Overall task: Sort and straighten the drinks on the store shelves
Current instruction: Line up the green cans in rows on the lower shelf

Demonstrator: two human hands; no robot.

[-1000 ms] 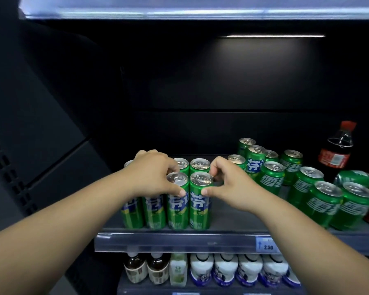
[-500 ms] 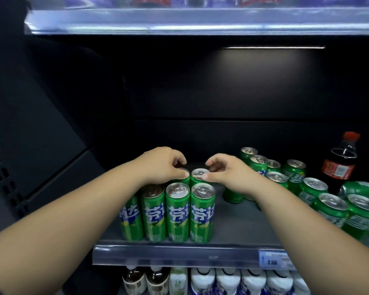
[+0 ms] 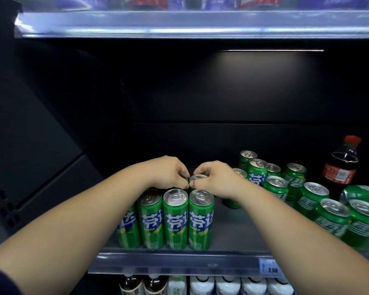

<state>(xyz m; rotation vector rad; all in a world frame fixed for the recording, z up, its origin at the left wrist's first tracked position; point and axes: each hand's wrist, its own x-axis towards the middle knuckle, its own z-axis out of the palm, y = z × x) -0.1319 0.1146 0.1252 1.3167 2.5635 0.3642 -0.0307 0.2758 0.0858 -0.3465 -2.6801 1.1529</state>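
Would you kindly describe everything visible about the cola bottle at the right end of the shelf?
The cola bottle stands upright at the back right of the shelf, behind the short green cans. It looks like clear plastic holding dark liquid to just below the neck, with a red screw cap on top and a red label around its middle. Its base is hidden by the cans. Neither hand touches it.

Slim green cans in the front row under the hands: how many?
4, side by side at the shelf edge: leftmost, second, third, rightmost. More stand behind, mostly hidden by the left hand and right hand.
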